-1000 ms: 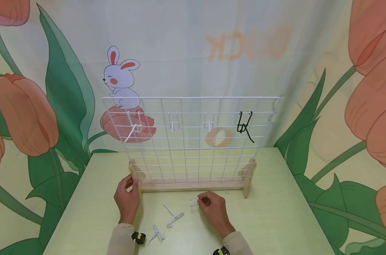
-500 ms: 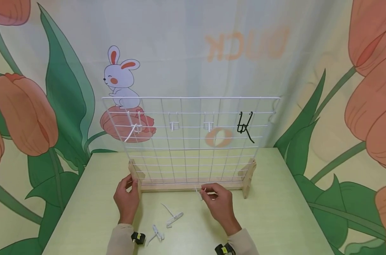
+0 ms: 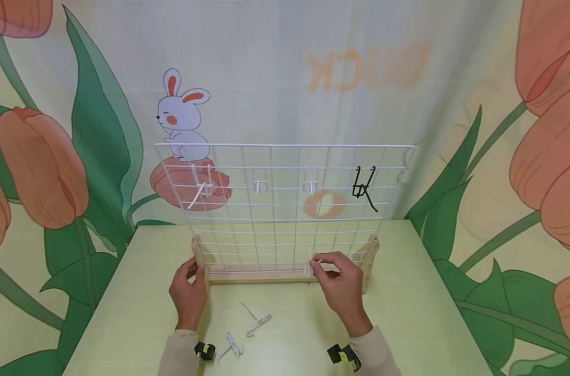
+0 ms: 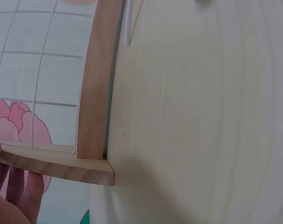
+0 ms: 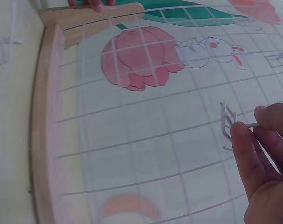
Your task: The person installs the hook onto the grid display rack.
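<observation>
My left hand (image 3: 188,297) grips the left wooden foot (image 4: 62,171) of a stand, thumb on one face and fingers on the other in the left wrist view. That stand carries a white wire grid panel (image 3: 285,144) upright on a wooden base bar (image 3: 266,277). Between thumb and fingertips, my right hand (image 3: 341,287) pinches a white wire hook (image 5: 224,121) by its prong. The hook's double-wire frame faces the grid, in front of its lower right part; whether it touches the wires I cannot tell. Two loose white hooks, one farther (image 3: 258,325) and one nearer (image 3: 233,344), lie on the table between my hands.
Along the grid's upper part hang a white hook (image 3: 202,187) at left, two more white hooks near the middle, and a black hook (image 3: 360,189) at right. A curtain (image 3: 266,68) printed with tulips and a rabbit stands behind the pale table (image 3: 426,324).
My right hand has risen from the table and moved right and forward to the grid, carrying the white hook, now turned upright. The left hand has stayed on the wooden foot.
</observation>
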The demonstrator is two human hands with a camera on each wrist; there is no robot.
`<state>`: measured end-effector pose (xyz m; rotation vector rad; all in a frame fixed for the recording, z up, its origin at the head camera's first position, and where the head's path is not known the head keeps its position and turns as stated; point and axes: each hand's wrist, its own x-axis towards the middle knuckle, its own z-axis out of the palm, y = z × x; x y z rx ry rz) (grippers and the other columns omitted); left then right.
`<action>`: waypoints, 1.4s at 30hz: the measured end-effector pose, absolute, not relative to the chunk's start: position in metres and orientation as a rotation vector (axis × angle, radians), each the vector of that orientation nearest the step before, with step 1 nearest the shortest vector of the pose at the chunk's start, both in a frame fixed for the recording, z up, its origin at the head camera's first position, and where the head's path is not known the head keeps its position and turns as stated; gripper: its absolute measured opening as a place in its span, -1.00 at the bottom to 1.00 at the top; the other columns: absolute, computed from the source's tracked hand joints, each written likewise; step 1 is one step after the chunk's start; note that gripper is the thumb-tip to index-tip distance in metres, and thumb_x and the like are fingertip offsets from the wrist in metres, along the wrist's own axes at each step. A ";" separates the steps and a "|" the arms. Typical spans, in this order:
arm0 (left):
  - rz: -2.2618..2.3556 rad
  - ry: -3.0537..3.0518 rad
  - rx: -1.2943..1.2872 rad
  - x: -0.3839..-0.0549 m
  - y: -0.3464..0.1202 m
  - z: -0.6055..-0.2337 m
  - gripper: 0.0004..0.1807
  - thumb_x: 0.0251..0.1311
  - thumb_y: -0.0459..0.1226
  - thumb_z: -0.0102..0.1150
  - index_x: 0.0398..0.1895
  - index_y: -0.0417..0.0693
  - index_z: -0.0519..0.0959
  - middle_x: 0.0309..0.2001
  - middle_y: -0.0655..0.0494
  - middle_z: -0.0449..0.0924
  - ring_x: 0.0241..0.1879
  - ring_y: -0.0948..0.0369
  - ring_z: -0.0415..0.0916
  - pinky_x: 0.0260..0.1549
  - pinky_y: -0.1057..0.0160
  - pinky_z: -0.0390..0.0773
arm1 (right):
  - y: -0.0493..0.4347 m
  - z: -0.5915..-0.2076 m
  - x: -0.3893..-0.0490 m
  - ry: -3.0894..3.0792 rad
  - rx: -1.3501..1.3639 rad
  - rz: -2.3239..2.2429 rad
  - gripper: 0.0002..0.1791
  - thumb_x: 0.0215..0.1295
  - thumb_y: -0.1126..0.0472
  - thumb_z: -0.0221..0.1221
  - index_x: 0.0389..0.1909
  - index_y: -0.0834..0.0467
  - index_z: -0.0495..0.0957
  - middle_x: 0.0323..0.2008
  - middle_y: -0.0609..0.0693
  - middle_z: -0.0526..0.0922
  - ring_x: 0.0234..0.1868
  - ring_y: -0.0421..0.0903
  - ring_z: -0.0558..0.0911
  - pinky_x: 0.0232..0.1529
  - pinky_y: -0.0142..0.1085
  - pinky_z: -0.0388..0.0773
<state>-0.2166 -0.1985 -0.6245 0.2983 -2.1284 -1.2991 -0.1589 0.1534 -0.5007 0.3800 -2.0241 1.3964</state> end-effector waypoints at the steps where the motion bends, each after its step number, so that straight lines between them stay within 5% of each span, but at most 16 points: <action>1: -1.300 -2.125 0.294 -0.217 -0.198 -0.624 -0.70 0.43 -0.27 0.34 0.17 -0.08 0.70 -0.01 -0.08 0.76 -0.05 -0.04 0.75 -0.26 0.82 0.41 | 0.155 -0.497 -0.160 -2.012 0.391 1.389 -0.81 0.19 0.44 0.48 -0.20 0.17 0.80 -0.27 0.08 0.81 -0.30 -0.04 0.81 -0.32 -0.50 0.74; 8: -1.303 -2.117 0.279 -0.219 -0.198 -0.622 -0.71 0.43 -0.29 0.33 0.17 -0.10 0.70 -0.01 -0.12 0.75 -0.04 -0.10 0.75 -0.27 0.84 0.37 | 0.165 -0.470 -0.166 -1.961 0.455 1.309 -0.83 0.22 0.43 0.46 -0.19 0.18 0.80 -0.26 0.07 0.80 -0.22 -0.25 0.76 -0.26 -0.53 0.73; 14: -1.293 -2.136 0.299 -0.218 -0.197 -0.621 -0.70 0.43 -0.28 0.33 0.17 -0.09 0.70 0.00 -0.08 0.76 -0.04 -0.06 0.75 -0.25 0.78 0.46 | 0.173 -0.454 -0.171 -1.924 0.476 1.240 -0.81 0.19 0.48 0.45 -0.19 0.22 0.80 -0.26 0.10 0.79 -0.24 -0.21 0.78 -0.19 -0.55 0.72; 19: -1.278 -2.159 0.333 -0.216 -0.197 -0.621 -0.69 0.45 -0.24 0.32 0.20 -0.05 0.69 0.02 -0.05 0.76 -0.02 0.00 0.75 -0.13 0.25 0.79 | 0.176 -0.443 -0.175 -1.896 0.481 1.197 -0.80 0.17 0.47 0.47 -0.19 0.23 0.80 -0.26 0.10 0.80 -0.26 -0.18 0.78 -0.17 -0.55 0.72; 23: -1.282 -2.172 0.331 -0.215 -0.197 -0.621 -0.68 0.47 -0.24 0.30 0.22 -0.06 0.67 0.03 -0.07 0.75 0.00 -0.01 0.74 -0.08 -0.10 0.78 | 0.177 -0.438 -0.179 -1.869 0.480 1.167 -0.78 0.15 0.49 0.48 -0.20 0.22 0.81 -0.27 0.10 0.81 -0.28 -0.09 0.78 -0.17 -0.52 0.73; 32: -1.301 -2.170 0.316 -0.213 -0.198 -0.624 -0.66 0.47 -0.25 0.30 0.24 -0.06 0.66 0.04 -0.08 0.74 0.01 -0.02 0.73 -0.06 -0.15 0.78 | 0.179 -0.422 -0.191 -1.788 0.481 1.150 -0.82 0.17 0.48 0.47 -0.22 0.25 0.80 -0.28 0.10 0.80 -0.30 -0.01 0.77 -0.13 -0.51 0.73; 34: -1.299 -2.170 0.315 -0.213 -0.198 -0.623 -0.67 0.46 -0.24 0.31 0.24 -0.05 0.67 0.03 -0.07 0.75 0.00 0.00 0.74 -0.10 0.12 0.81 | 0.179 -0.419 -0.194 -1.774 0.471 1.153 -0.83 0.17 0.48 0.47 -0.22 0.25 0.80 -0.29 0.10 0.80 -0.30 0.00 0.77 -0.12 -0.53 0.72; 38: -1.295 -2.167 0.317 -0.214 -0.198 -0.623 -0.66 0.46 -0.24 0.31 0.24 -0.05 0.67 0.02 -0.07 0.75 0.00 0.00 0.74 -0.11 0.14 0.81 | 0.181 -0.420 -0.200 -1.769 0.460 1.136 -0.83 0.17 0.49 0.47 -0.23 0.25 0.80 -0.29 0.10 0.80 -0.29 0.01 0.78 -0.12 -0.55 0.70; 42: -1.294 -2.162 0.319 -0.214 -0.197 -0.622 -0.67 0.47 -0.25 0.30 0.23 -0.07 0.67 0.02 -0.08 0.75 -0.01 -0.02 0.74 -0.07 -0.14 0.77 | 0.181 -0.425 -0.204 -1.768 0.464 1.128 -0.83 0.16 0.49 0.47 -0.24 0.24 0.80 -0.28 0.10 0.80 -0.29 0.02 0.78 -0.13 -0.54 0.71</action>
